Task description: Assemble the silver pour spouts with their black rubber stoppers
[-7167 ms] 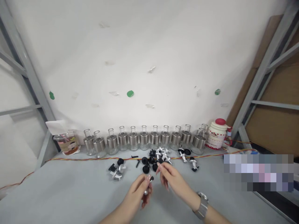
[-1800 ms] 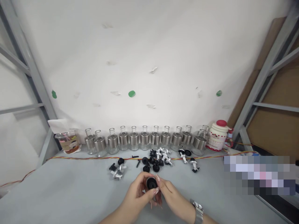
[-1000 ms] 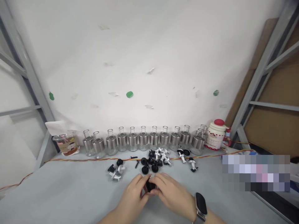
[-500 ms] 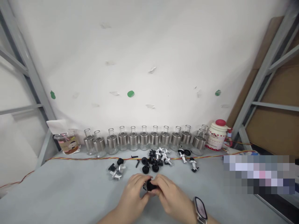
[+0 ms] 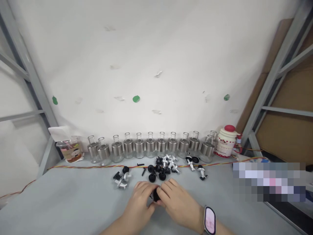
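Close in front of me, my left hand and my right hand meet around a small round black part with a shiny edge on its left. Left thumb and fingers pinch its left side. Right fingers close over its right side and hide much of it. Just beyond lie black round caps and a pile of silver pourer spouts mixed with black pieces. To the left sits a smaller group of silver spouts with black pieces.
A row of glass bottles with metal sleeves lines the wall. A drink cup stands at left, a white jar with a red lid at right. A red-and-yellow wire crosses the grey table. Two silver-and-black spouts lie right of the pile.
My right hand has turned slightly, its fingers curling further over the black part, and the watch face has rotated toward me. My left hand stays almost where it was.
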`<state>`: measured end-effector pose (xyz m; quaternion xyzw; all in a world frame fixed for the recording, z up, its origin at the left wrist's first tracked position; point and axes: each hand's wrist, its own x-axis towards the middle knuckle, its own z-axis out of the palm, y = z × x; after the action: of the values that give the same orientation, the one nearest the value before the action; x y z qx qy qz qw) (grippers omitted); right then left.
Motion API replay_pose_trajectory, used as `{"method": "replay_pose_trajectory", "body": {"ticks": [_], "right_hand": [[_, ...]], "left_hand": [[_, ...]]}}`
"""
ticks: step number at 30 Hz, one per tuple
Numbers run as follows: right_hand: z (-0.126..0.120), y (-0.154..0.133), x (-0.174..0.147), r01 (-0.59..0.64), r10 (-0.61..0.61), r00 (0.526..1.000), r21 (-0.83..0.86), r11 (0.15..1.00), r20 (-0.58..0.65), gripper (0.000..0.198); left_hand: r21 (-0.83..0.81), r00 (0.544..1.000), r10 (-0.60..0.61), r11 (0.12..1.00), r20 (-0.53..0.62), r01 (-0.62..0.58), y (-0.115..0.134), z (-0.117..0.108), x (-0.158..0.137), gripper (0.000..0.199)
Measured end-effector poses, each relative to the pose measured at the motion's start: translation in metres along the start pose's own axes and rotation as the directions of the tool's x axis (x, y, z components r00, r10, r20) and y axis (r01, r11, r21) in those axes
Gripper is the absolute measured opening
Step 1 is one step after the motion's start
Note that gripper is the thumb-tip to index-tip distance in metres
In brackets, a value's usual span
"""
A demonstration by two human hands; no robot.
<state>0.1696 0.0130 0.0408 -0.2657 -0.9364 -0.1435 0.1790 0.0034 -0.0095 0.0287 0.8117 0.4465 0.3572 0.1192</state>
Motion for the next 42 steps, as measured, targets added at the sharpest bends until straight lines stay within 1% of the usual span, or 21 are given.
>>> {"method": "replay_pose_trajectory", "body": {"ticks": [4, 6, 8, 10, 12, 13, 16, 18, 20, 22, 23, 24, 25, 26, 27, 28, 30, 33, 37, 39, 42], "right_hand": [[0.002, -0.005, -0.001, 0.006, -0.006, 1.0, 0.023, 1.0, 0.0, 0.005], [0.004, -0.007, -0.003, -0.015, 0.016, 1.0, 0.065, 0.998, -0.012, 0.004], [0.005, -0.009, -0.004, -0.067, 0.07, 0.997, 0.136, 0.988, -0.018, 0.006], [0.005, -0.012, -0.005, -0.149, 0.155, 0.988, 0.231, 0.962, -0.006, 0.01], [0.004, -0.015, -0.004, -0.254, 0.26, 0.965, 0.326, 0.911, 0.024, 0.015], [0.003, -0.016, -0.003, -0.313, 0.319, 0.946, 0.37, 0.874, 0.046, 0.018], [0.003, -0.018, -0.001, -0.46, 0.471, 0.875, 0.507, 0.729, 0.116, 0.026], [0.004, -0.016, 0.001, -0.511, 0.54, 0.829, 0.588, 0.627, 0.144, 0.028], [0.005, -0.012, 0.002, -0.536, 0.595, 0.789, 0.648, 0.542, 0.155, 0.028], [0.005, -0.009, 0.002, -0.533, 0.624, 0.766, 0.696, 0.482, 0.154, 0.027], [0.004, -0.007, 0.002, -0.523, 0.628, 0.763, 0.718, 0.459, 0.154, 0.027], [0.003, -0.007, 0.002, -0.51, 0.626, 0.764, 0.74, 0.439, 0.156, 0.026], [0.002, -0.007, 0.002, -0.499, 0.62, 0.768, 0.758, 0.42, 0.162, 0.026], [0.002, -0.007, 0.002, -0.489, 0.61, 0.774, 0.774, 0.402, 0.172, 0.025], [0.001, -0.008, 0.002, -0.48, 0.597, 0.781, 0.789, 0.384, 0.185, 0.025], [0.0, -0.009, 0.001, -0.47, 0.58, 0.79, 0.804, 0.365, 0.198, 0.026], [0.0, -0.011, 0.001, -0.443, 0.538, 0.814, 0.832, 0.333, 0.218, 0.027], [0.002, -0.011, 0.0, -0.401, 0.487, 0.842, 0.872, 0.281, 0.23, 0.03], [0.005, -0.011, 0.0, -0.365, 0.479, 0.845, 0.911, 0.193, 0.237, 0.034], [0.006, -0.011, 0.0, -0.356, 0.477, 0.846, 0.918, 0.174, 0.238, 0.034], [0.006, -0.011, 0.0, -0.367, 0.47, 0.847, 0.913, 0.179, 0.249, 0.033]], "left_hand": [[0.055, 0.998, 0.041, 0.998, -0.042, -0.039, 0.003, 0.001, -0.001, 0.032], [0.083, 0.996, 0.066, 0.995, -0.067, -0.06, 0.004, 0.003, -0.002, 0.029], [0.111, 0.99, 0.098, 0.99, -0.106, -0.086, 0.004, 0.005, -0.004, 0.026], [0.15, 0.979, 0.137, 0.982, -0.15, -0.114, 0.004, 0.007, -0.006, 0.023], [0.198, 0.968, 0.173, 0.971, -0.183, -0.136, 0.004, 0.009, -0.007, 0.018], [0.217, 0.963, 0.188, 0.965, -0.193, -0.145, 0.004, 0.009, -0.007, 0.016], [0.25, 0.959, 0.205, 0.956, -0.196, -0.153, 0.002, 0.008, -0.005, 0.017], [0.277, 0.962, 0.18, 0.954, -0.206, -0.119, 0.001, 0.005, -0.004, 0.03], [0.264, 0.966, 0.117, 0.963, -0.229, -0.054, -0.001, 0.003, -0.003, 0.043], [0.133, 0.977, -0.002, 0.991, -0.214, 0.032, -0.001, 0.001, -0.002, 0.045], [0.021, 0.98, -0.086, 0.996, -0.179, 0.091, 0.0, 0.001, -0.002, 0.043], [-0.108, 0.977, -0.177, 0.981, -0.123, 0.164, 0.001, 0.001, -0.001, 0.04], [-0.24, 0.965, -0.257, 0.941, -0.055, 0.237, 0.003, 0.001, 0.0, 0.039], [-0.363, 0.948, -0.317, 0.882, 0.015, 0.301, 0.005, 0.002, 0.001, 0.038], [-0.469, 0.933, -0.352, 0.812, 0.078, 0.346, 0.007, 0.002, 0.002, 0.037], [-0.557, 0.922, -0.365, 0.743, 0.127, 0.371, 0.008, 0.003, 0.003, 0.037], [-0.682, 0.915, -0.364, 0.627, 0.171, 0.377, 0.009, 0.004, 0.005, 0.036], [-0.768, 0.904, -0.383, 0.514, 0.193, 0.382, 0.005, 0.005, 0.007, 0.039], [-0.808, 0.879, -0.41, 0.417, 0.242, 0.416, 0.003, 0.006, 0.008, 0.045], [-0.821, 0.865, -0.431, 0.373, 0.259, 0.432, 0.004, 0.006, 0.009, 0.05], [-0.83, 0.843, -0.45, 0.318, 0.294, 0.459, 0.005, 0.005, 0.01, 0.061]]}}
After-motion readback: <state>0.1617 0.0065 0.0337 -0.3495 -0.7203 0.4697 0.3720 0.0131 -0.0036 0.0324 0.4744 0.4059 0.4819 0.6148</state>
